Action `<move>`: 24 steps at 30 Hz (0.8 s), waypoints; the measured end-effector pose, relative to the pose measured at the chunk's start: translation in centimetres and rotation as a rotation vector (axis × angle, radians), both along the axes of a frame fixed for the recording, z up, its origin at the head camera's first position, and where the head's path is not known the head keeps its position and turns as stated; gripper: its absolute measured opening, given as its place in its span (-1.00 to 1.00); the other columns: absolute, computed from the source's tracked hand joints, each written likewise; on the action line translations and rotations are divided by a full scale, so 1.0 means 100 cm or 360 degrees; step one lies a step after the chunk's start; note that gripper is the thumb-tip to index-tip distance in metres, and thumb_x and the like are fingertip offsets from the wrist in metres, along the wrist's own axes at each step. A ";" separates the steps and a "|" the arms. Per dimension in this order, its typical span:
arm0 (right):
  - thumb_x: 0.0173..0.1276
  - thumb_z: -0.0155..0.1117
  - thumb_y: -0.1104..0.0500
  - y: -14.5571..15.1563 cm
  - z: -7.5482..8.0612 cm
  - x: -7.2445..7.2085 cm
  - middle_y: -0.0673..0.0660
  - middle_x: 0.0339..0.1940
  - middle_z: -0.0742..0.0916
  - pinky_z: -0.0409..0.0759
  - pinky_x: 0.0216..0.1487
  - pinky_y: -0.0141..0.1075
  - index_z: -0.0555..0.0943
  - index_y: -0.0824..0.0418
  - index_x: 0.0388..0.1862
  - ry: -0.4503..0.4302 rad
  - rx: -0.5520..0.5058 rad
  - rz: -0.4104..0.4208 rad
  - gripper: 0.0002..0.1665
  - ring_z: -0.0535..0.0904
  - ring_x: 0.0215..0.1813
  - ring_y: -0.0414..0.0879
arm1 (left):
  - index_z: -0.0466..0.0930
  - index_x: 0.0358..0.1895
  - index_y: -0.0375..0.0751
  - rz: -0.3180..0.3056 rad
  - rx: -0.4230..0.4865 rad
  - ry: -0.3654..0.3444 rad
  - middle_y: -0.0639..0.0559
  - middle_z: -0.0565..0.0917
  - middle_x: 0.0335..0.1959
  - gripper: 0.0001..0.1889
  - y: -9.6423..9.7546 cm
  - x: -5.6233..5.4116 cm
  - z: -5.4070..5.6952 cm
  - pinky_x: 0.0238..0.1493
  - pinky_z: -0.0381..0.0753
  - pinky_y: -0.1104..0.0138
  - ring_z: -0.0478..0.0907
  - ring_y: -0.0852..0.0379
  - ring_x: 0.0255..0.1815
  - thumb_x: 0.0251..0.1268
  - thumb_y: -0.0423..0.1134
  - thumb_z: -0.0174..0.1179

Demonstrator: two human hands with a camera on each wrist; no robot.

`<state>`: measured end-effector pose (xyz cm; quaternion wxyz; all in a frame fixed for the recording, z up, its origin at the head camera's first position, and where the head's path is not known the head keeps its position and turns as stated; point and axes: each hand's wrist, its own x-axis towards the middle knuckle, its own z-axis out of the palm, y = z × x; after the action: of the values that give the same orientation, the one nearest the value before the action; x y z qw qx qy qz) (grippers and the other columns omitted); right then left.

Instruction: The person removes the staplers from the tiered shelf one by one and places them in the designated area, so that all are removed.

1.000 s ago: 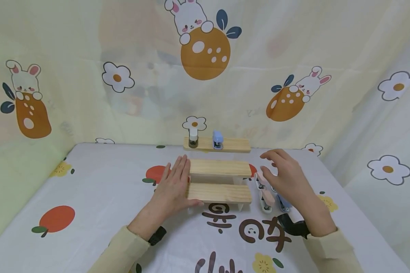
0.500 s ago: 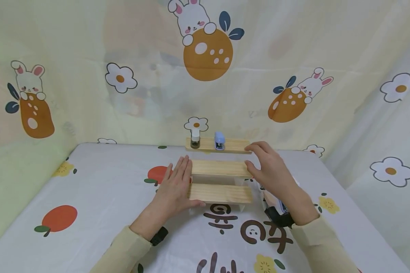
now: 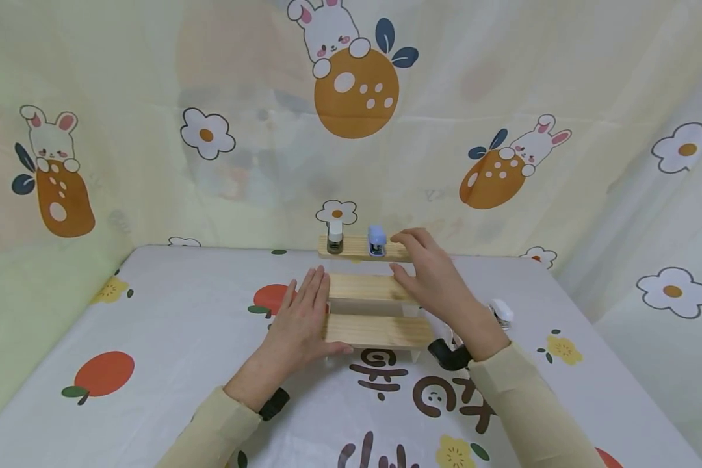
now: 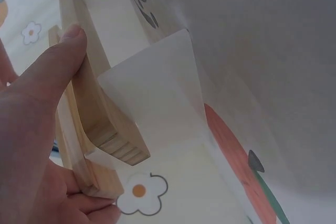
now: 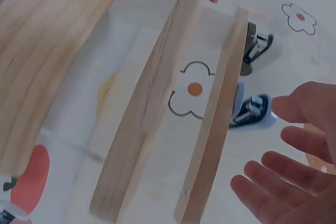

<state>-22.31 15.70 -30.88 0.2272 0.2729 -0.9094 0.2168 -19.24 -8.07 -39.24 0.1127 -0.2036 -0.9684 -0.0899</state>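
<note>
A tiered wooden stand has a front plank (image 3: pixel 380 332), a middle plank (image 3: pixel 363 286) and a rear plank (image 3: pixel 355 247). On the rear plank stand a white stapler (image 3: pixel 335 237) and, to its right, a blue stapler (image 3: pixel 377 240). My left hand (image 3: pixel 295 331) rests along the stand's left end with straight fingers; in the left wrist view its thumb (image 4: pixel 73 38) touches a plank edge. My right hand (image 3: pixel 439 286) hovers over the planks' right part, fingers loosely bent and holding nothing. Its fingertips are just right of the blue stapler, apart from it.
Another white stapler (image 3: pixel 501 313) lies on the table right of my right forearm, which hides other staplers there. Whitish side supports (image 4: pixel 157 85) carry the planks. A printed cloth (image 3: pixel 169 338) covers the table, and a patterned curtain (image 3: pixel 257 182) hangs directly behind the stand.
My right hand has moved left from above the staplers on the right, across the stand's right end towards the blue stapler. The left hand has stayed at the stand.
</note>
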 end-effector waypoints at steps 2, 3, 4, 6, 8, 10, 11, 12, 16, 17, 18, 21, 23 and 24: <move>0.27 0.38 0.31 -0.005 0.001 -0.003 0.30 0.22 0.54 0.63 0.16 0.00 0.49 0.37 0.21 0.0001 -0.0012 0.0012 -0.47 0.57 0.18 0.16 | -0.07 0.57 -0.37 -0.0002 0.0005 -0.0001 -0.20 0.01 0.62 0.40 0.000 0.000 0.000 0.62 -0.03 -0.04 -0.07 -0.09 0.65 -0.22 0.47 0.40; 0.27 0.38 0.31 -0.008 0.001 -0.004 0.30 0.22 0.53 0.63 0.17 0.00 0.48 0.37 0.22 0.0004 -0.0018 0.0018 -0.46 0.56 0.19 0.16 | -0.07 0.57 -0.37 -0.0003 0.0007 -0.0002 -0.20 0.01 0.62 0.40 -0.001 0.000 0.000 0.62 -0.03 -0.04 -0.07 -0.09 0.65 -0.22 0.47 0.40; 0.27 0.38 0.32 -0.010 0.001 -0.006 0.30 0.22 0.53 0.62 0.18 0.00 0.48 0.38 0.23 0.0007 -0.0027 0.0026 -0.45 0.56 0.19 0.16 | -0.07 0.57 -0.37 -0.0004 0.0005 -0.0002 -0.20 0.01 0.62 0.40 -0.001 0.000 0.000 0.61 -0.03 -0.04 -0.07 -0.09 0.65 -0.22 0.47 0.40; 0.26 0.38 0.32 -0.014 0.000 -0.009 0.32 0.23 0.52 0.63 0.16 0.00 0.47 0.39 0.24 0.0018 -0.0041 0.0046 -0.43 0.57 0.17 0.17 | -0.07 0.57 -0.37 -0.0006 0.0010 -0.0002 -0.21 0.01 0.62 0.40 -0.001 0.000 0.000 0.61 -0.03 -0.04 -0.07 -0.09 0.65 -0.22 0.47 0.40; 0.26 0.38 0.33 -0.018 -0.001 -0.013 0.33 0.23 0.51 0.65 0.12 0.00 0.46 0.39 0.25 0.0025 -0.0057 0.0066 -0.42 0.58 0.13 0.17 | -0.07 0.57 -0.37 -0.0006 0.0010 -0.0002 -0.21 0.01 0.62 0.40 -0.001 0.000 0.000 0.61 -0.03 -0.04 -0.07 -0.09 0.65 -0.21 0.47 0.40; 0.27 0.37 0.33 -0.022 -0.003 -0.017 0.36 0.24 0.49 0.66 0.08 0.00 0.45 0.40 0.26 0.0024 -0.0074 0.0082 -0.42 0.59 0.10 0.18 | -0.07 0.57 -0.37 -0.0008 0.0015 -0.0006 -0.21 0.01 0.62 0.39 -0.001 0.000 0.001 0.61 -0.03 -0.04 -0.07 -0.09 0.65 -0.21 0.47 0.40; 0.27 0.36 0.33 -0.023 -0.004 -0.019 0.37 0.25 0.48 0.66 0.07 -0.01 0.45 0.40 0.26 0.0019 -0.0078 0.0087 -0.42 0.59 0.10 0.18 | -0.07 0.57 -0.37 -0.0008 0.0017 -0.0007 -0.21 0.01 0.62 0.39 -0.001 0.000 0.001 0.62 -0.03 -0.04 -0.07 -0.09 0.65 -0.21 0.47 0.40; 0.28 0.36 0.33 -0.025 -0.005 -0.021 0.38 0.27 0.47 0.67 0.06 -0.01 0.44 0.39 0.27 0.0003 -0.0084 0.0089 -0.41 0.60 0.10 0.19 | -0.08 0.57 -0.38 -0.0008 0.0017 -0.0008 -0.21 0.01 0.62 0.39 -0.001 0.000 0.001 0.62 -0.03 -0.04 -0.07 -0.09 0.65 -0.20 0.47 0.40; 0.31 0.33 0.32 -0.030 -0.008 -0.027 0.42 0.33 0.42 0.69 0.04 -0.06 0.42 0.37 0.30 -0.0091 -0.0106 0.0081 -0.41 0.59 0.13 0.20 | -0.07 0.57 -0.38 -0.0004 0.0012 -0.0007 -0.21 0.01 0.62 0.39 0.000 0.000 0.001 0.62 -0.03 -0.04 -0.06 -0.09 0.65 -0.21 0.47 0.41; 0.32 0.31 0.32 -0.031 -0.009 -0.028 0.41 0.34 0.41 0.69 0.04 -0.07 0.42 0.37 0.31 -0.0116 -0.0110 0.0077 -0.42 0.58 0.14 0.20 | -0.07 0.57 -0.38 -0.0002 0.0008 -0.0007 -0.21 0.01 0.62 0.39 0.000 0.000 0.001 0.62 -0.03 -0.04 -0.06 -0.09 0.65 -0.21 0.47 0.40; 0.33 0.30 0.32 -0.031 -0.010 -0.029 0.41 0.35 0.41 0.69 0.04 -0.07 0.42 0.36 0.31 -0.0140 -0.0117 0.0071 -0.42 0.58 0.15 0.20 | -0.07 0.57 -0.38 0.0000 0.0007 -0.0008 -0.21 0.01 0.62 0.39 0.001 0.000 0.001 0.62 -0.03 -0.04 -0.06 -0.09 0.65 -0.21 0.47 0.40; 0.36 0.26 0.31 -0.034 -0.013 -0.031 0.41 0.36 0.41 0.69 0.05 -0.05 0.44 0.35 0.31 -0.0156 -0.0134 0.0065 -0.46 0.58 0.16 0.21 | -0.08 0.57 -0.37 0.0008 0.0003 -0.0019 -0.21 0.01 0.62 0.40 0.001 0.000 0.001 0.62 -0.03 -0.04 -0.07 -0.09 0.65 -0.21 0.47 0.40; 0.38 0.26 0.31 -0.035 -0.013 -0.032 0.41 0.36 0.43 0.66 0.09 -0.01 0.46 0.35 0.29 -0.0136 -0.0141 0.0065 -0.48 0.57 0.19 0.23 | -0.07 0.57 -0.37 0.0015 -0.0002 -0.0019 -0.20 0.01 0.62 0.40 0.001 0.000 0.001 0.61 -0.02 -0.04 -0.07 -0.09 0.65 -0.22 0.48 0.40; 0.38 0.26 0.30 -0.036 -0.014 -0.032 0.40 0.36 0.43 0.64 0.11 0.01 0.46 0.35 0.29 -0.0125 -0.0140 0.0064 -0.49 0.56 0.20 0.23 | -0.07 0.57 -0.36 0.0017 -0.0005 -0.0017 -0.20 0.01 0.62 0.40 0.001 0.000 0.001 0.61 -0.02 -0.04 -0.06 -0.09 0.65 -0.22 0.48 0.40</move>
<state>-25.55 12.13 -32.25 0.1988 0.2722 -0.9015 0.2714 -19.24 -8.01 -39.11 0.1077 -0.1980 -0.9702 -0.0889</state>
